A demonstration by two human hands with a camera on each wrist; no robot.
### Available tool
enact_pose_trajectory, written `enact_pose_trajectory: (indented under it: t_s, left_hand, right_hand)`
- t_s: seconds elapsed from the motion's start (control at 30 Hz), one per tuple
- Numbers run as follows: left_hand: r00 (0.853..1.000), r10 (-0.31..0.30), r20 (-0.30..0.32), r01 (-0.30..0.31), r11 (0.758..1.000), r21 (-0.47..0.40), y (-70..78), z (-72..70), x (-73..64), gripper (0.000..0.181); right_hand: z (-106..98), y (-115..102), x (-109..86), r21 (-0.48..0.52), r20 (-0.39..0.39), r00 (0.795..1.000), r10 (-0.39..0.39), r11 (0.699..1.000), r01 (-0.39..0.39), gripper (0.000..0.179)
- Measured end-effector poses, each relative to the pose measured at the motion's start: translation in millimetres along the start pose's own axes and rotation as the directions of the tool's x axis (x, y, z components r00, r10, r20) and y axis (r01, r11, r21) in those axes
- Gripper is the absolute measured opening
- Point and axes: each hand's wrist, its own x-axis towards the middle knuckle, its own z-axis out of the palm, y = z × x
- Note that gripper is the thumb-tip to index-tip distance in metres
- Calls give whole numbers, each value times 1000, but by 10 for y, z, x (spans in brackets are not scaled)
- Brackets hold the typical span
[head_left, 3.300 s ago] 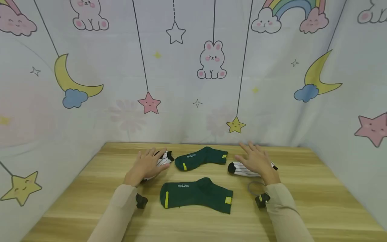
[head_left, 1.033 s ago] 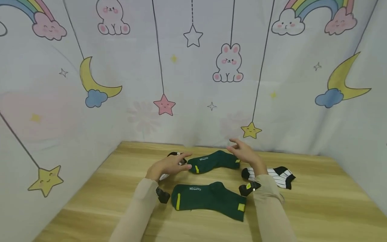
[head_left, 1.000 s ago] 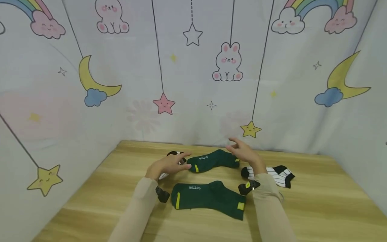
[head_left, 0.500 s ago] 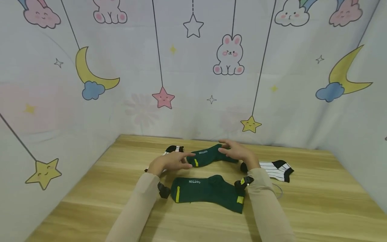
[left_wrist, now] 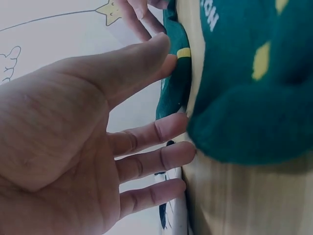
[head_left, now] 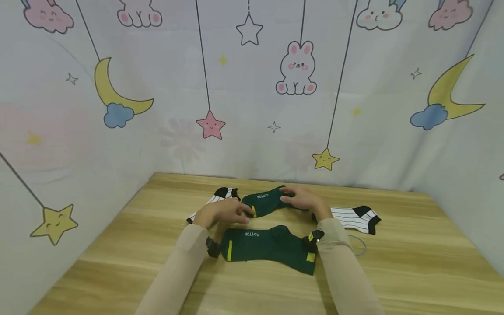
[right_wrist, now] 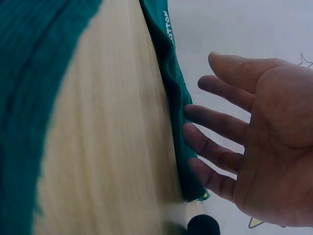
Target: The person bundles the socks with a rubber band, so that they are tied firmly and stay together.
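Two dark green socks with yellow marks and "COTTON" lettering lie flat on the table, one behind the other. At the far green sock [head_left: 261, 202], my left hand [head_left: 223, 211] reaches over the toe end, thumb and index finger close to its yellow stripe. My right hand [head_left: 306, 199] is over the cuff end and covers part of it. In the right wrist view the fingers [right_wrist: 215, 149] are spread and gently bent along that sock, without a grip. The left wrist view shows loosely extended fingers [left_wrist: 156, 159]. The near green sock [head_left: 267, 246] lies between the forearms, untouched.
A white striped sock with black ends [head_left: 215, 197] lies behind my left hand, partly covered. Another striped sock [head_left: 350, 217] lies right of my right wrist. A thin grey loop [head_left: 365, 247] is near it. The wooden table [head_left: 244, 288] meets a printed curtain [head_left: 252, 148] behind.
Both hands have come inward from above the striped socks and lowered to the two ends of the far green sock. The socks have stayed in place. The head view has shifted.
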Motion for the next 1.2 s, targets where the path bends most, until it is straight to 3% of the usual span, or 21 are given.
enact_pose_trajectory:
  t_s: [0.13, 0.43, 0.7, 1.0, 1.13, 1.2]
  left_hand:
    - [1000, -7, 8, 7, 1000, 0, -8, 21, 17, 36]
    - [1000, -24, 4, 24, 1000, 19, -4, 28, 26, 34]
    - [1000, -28, -4, 28, 999, 28, 6, 35, 57, 25]
    - [999, -32, -23, 33, 998, 57, 0, 38, 62, 21]
    - [999, -11, -35, 15, 994, 110, 5, 19, 57, 18]
    - [999, -9, -44, 14, 992, 123, 10, 14, 53, 15]
  right_hand:
    - [17, -6, 19, -50, 11, 1000, 16, 999, -15, 46]
    - [12, -42, 27, -28, 20, 997, 78, 997, -77, 53]
    - [6, -60, -20, 54, -1, 978, 210, 976, -209, 63]
    - [-21, -36, -7, -81, -14, 964, 264, 961, -264, 53]
    - [-34, -20, -48, -62, -26, 956, 292, 954, -293, 49]
    - [-49, 0, -68, -63, -36, 956, 292, 954, -294, 34]
